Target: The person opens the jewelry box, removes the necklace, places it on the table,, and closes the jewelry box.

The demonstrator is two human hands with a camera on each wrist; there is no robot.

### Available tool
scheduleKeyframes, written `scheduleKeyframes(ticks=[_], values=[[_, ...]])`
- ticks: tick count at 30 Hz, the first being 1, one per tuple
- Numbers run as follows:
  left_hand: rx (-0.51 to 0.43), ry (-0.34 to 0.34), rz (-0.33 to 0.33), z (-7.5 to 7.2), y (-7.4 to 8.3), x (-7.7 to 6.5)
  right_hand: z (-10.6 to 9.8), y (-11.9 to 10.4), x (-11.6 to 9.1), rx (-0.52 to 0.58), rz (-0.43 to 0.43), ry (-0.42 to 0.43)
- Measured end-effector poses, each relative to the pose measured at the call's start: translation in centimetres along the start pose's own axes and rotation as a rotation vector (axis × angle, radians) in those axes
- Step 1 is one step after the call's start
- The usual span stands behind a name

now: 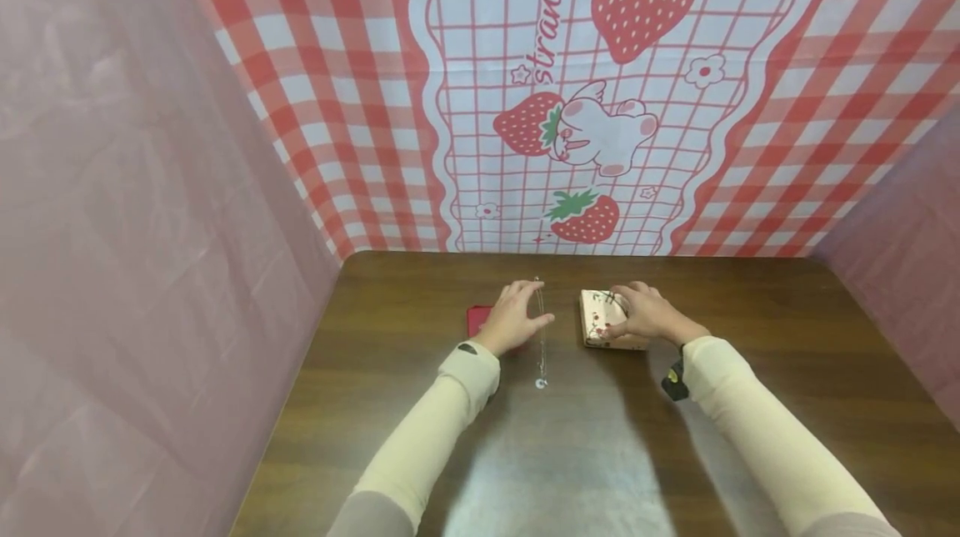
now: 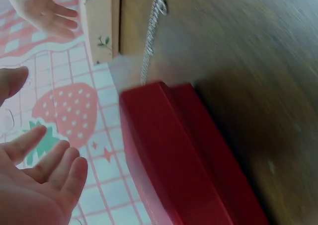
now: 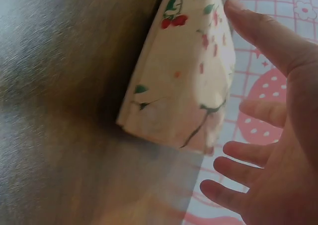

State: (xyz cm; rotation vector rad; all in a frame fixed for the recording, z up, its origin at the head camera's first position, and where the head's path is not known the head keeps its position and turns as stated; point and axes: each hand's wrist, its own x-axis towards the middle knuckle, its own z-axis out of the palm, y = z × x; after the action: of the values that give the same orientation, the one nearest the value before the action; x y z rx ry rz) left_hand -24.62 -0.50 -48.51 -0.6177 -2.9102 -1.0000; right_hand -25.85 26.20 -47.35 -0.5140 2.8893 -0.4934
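A small red box (image 1: 477,318) lies on the wooden table, partly covered in the head view by my left hand (image 1: 513,320). That hand's fingers are spread and loosely bent, and the left wrist view shows nothing between them and the red box (image 2: 169,150) just beside. A thin silver necklace (image 1: 542,353) stretches lengthwise between the two boxes, a round pendant (image 1: 541,383) at its near end. Over the cream box (image 1: 597,313) with a cherry print hovers my right hand (image 1: 648,312). Its fingers are extended alongside the cream box (image 3: 184,81) in the right wrist view.
The brown wooden table (image 1: 570,454) ends at a hanging cloth (image 1: 495,212) with strawberries and red checks. Pink fabric walls (image 1: 150,270) flank both sides. A dark band with a yellow spot (image 1: 675,378) hangs at the right wrist.
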Motion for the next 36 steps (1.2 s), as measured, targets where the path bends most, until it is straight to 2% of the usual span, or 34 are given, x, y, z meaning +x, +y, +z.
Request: scheduleKeyframes(ticks=[7, 13, 24, 29, 36], values=[[0.012, -0.076, -0.042, 1.2, 1.8, 0.4, 0.5, 1.1, -0.1, 0.034, -0.02, 0.019], [0.016, -0.144, -0.072, 2.7, 3.2, 0.8, 0.8, 2.0, -0.3, 0.105, 0.002, -0.002], [0.011, -0.235, -0.124, 5.1, 4.3, 1.3, 1.3, 2.1, 0.1, 0.184, 0.023, -0.064], [-0.034, -0.24, -0.122, 5.7, 4.5, 1.4, 1.3, 2.2, 0.2, 0.187, 0.037, -0.101], [-0.074, -0.238, -0.13, 6.6, 5.1, 1.7, 1.3, 2.0, 0.4, 0.177, -0.004, -0.114]])
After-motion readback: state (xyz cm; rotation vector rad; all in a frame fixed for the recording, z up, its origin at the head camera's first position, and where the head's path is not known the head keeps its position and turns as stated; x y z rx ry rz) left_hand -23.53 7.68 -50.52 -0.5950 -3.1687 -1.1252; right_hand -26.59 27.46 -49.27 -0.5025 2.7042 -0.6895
